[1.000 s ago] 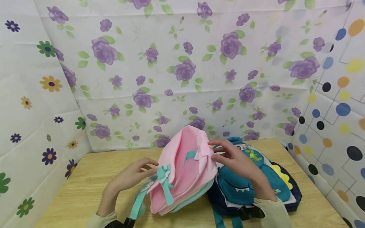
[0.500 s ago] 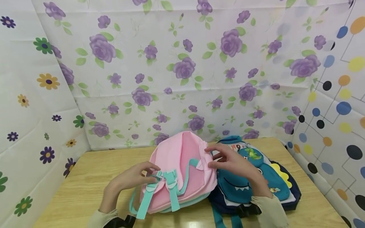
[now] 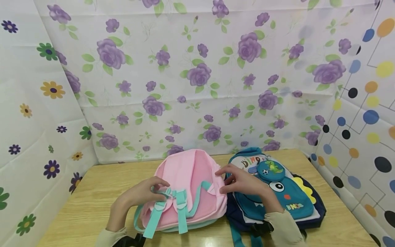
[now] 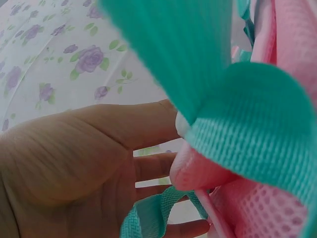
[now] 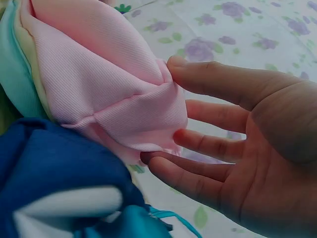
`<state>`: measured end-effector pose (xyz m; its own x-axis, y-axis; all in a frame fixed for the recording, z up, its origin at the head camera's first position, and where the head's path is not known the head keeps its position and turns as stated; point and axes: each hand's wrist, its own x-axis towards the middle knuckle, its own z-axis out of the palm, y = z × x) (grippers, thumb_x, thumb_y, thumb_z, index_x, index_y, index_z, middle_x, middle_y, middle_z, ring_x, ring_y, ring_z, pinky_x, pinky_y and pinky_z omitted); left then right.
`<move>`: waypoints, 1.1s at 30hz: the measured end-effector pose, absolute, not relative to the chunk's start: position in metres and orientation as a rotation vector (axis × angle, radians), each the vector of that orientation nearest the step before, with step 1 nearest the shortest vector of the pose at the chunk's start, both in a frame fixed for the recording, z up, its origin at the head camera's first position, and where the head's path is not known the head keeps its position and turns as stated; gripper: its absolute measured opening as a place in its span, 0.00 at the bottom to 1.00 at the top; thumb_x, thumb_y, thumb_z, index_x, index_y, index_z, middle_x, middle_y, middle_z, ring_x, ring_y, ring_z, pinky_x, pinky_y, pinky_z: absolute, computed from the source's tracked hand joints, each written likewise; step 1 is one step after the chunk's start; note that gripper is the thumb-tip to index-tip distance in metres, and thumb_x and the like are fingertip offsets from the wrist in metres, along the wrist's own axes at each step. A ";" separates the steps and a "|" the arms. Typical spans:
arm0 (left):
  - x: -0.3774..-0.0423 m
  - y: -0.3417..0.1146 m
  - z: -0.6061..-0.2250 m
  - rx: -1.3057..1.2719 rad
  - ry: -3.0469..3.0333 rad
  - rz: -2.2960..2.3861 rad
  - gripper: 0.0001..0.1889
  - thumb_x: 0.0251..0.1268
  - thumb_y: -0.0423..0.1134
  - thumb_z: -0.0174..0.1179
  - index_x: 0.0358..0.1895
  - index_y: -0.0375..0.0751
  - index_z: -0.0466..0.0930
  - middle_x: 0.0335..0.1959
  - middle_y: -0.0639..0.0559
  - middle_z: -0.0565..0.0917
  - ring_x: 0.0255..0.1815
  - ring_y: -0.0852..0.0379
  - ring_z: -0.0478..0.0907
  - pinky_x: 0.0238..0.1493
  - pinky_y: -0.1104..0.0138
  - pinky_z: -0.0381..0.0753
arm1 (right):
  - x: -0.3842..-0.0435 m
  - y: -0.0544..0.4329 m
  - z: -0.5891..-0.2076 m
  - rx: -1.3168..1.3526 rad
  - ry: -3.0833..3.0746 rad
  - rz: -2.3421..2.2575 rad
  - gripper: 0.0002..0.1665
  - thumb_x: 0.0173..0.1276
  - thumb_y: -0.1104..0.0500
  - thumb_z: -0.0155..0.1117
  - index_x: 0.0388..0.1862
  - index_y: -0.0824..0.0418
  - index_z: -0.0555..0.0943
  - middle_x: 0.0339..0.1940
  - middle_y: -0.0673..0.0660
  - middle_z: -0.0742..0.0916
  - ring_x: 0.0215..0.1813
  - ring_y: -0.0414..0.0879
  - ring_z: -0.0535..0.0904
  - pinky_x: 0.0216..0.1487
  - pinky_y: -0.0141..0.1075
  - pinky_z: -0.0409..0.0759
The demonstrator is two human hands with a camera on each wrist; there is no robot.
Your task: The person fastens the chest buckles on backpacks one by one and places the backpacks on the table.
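Note:
A pink backpack (image 3: 177, 171) lies on the table with its back panel and shoulder straps up, its mint webbing (image 3: 182, 200) hanging over the lower edge. My left hand (image 3: 140, 192) grips its left side by the strap, the thumb at the strap edge and the fingers reaching behind, as the left wrist view shows. On the opposite side my right hand (image 3: 243, 181) holds the pink side panel (image 5: 129, 109) between thumb and fingertips. Right beside it lies a blue dinosaur backpack (image 3: 296, 202), front up, partly covered by the right forearm.
The wooden table (image 3: 102, 192) ends at a flowered cloth (image 3: 172, 82) behind. A dotted cloth (image 3: 364, 144) hangs along the right and another flower-printed cloth (image 3: 34, 144) along the left. Teal straps (image 3: 247, 238) of the dinosaur backpack trail toward the front edge.
The pink backpack has been tilted down from a raised, slanted position and shifted left, to lie flat on the table. Both hands have followed it, uncovering more of the dinosaur backpack.

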<state>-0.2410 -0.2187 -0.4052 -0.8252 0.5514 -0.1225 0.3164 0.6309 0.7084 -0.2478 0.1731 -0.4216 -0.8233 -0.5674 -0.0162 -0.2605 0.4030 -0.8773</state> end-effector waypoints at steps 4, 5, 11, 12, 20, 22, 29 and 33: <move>-0.241 -0.221 -0.404 0.670 2.539 0.982 0.26 0.62 0.44 0.69 0.62 0.40 0.78 0.57 0.44 0.79 0.52 0.49 0.71 0.50 0.55 0.74 | -0.249 0.168 -0.427 -0.723 2.352 -1.352 0.28 0.65 0.51 0.71 0.63 0.53 0.78 0.62 0.57 0.73 0.51 0.49 0.83 0.48 0.38 0.83; -0.241 -0.221 -0.404 0.662 2.539 0.980 0.26 0.62 0.44 0.69 0.62 0.40 0.78 0.57 0.44 0.79 0.52 0.48 0.71 0.51 0.55 0.74 | -0.249 0.167 -0.427 -0.729 2.354 -1.341 0.27 0.65 0.52 0.72 0.62 0.53 0.78 0.61 0.57 0.73 0.51 0.49 0.83 0.48 0.38 0.83; -0.238 -0.224 -0.404 0.607 2.552 0.969 0.24 0.62 0.44 0.69 0.60 0.42 0.78 0.59 0.44 0.78 0.59 0.43 0.72 0.56 0.48 0.74 | -0.248 0.159 -0.431 -0.743 2.382 -1.287 0.25 0.63 0.52 0.74 0.58 0.54 0.81 0.59 0.57 0.74 0.51 0.50 0.83 0.47 0.37 0.84; -0.238 -0.224 -0.404 0.600 2.555 0.964 0.24 0.62 0.44 0.69 0.60 0.42 0.79 0.59 0.44 0.78 0.59 0.43 0.72 0.56 0.48 0.74 | -0.248 0.158 -0.431 -0.742 2.392 -1.276 0.24 0.62 0.52 0.74 0.57 0.54 0.81 0.58 0.57 0.74 0.50 0.49 0.83 0.47 0.36 0.84; -0.237 -0.224 -0.403 0.578 2.561 0.941 0.22 0.62 0.43 0.69 0.58 0.43 0.80 0.57 0.45 0.79 0.56 0.45 0.72 0.53 0.51 0.75 | -0.247 0.153 -0.434 -0.750 2.476 -1.173 0.24 0.60 0.51 0.75 0.54 0.54 0.83 0.53 0.53 0.77 0.53 0.50 0.81 0.51 0.39 0.82; -0.236 -0.225 -0.402 0.568 2.559 0.949 0.22 0.62 0.43 0.69 0.58 0.43 0.80 0.58 0.45 0.78 0.58 0.44 0.72 0.55 0.49 0.75 | -0.247 0.152 -0.435 -0.751 2.500 -1.141 0.24 0.59 0.51 0.75 0.54 0.53 0.83 0.53 0.52 0.77 0.53 0.50 0.80 0.51 0.40 0.81; -0.232 -0.225 -0.401 0.542 2.550 0.973 0.21 0.61 0.44 0.69 0.57 0.42 0.81 0.60 0.43 0.76 0.62 0.37 0.72 0.58 0.43 0.74 | -0.246 0.145 -0.437 -0.768 2.551 -1.049 0.22 0.59 0.52 0.75 0.52 0.53 0.84 0.51 0.51 0.77 0.50 0.50 0.75 0.52 0.44 0.76; -0.233 -0.224 -0.401 0.537 2.554 0.971 0.21 0.61 0.43 0.70 0.56 0.43 0.81 0.59 0.43 0.76 0.61 0.38 0.72 0.57 0.44 0.75 | -0.245 0.147 -0.434 -0.784 2.560 -1.020 0.21 0.60 0.51 0.75 0.52 0.54 0.84 0.52 0.51 0.78 0.52 0.51 0.74 0.55 0.47 0.76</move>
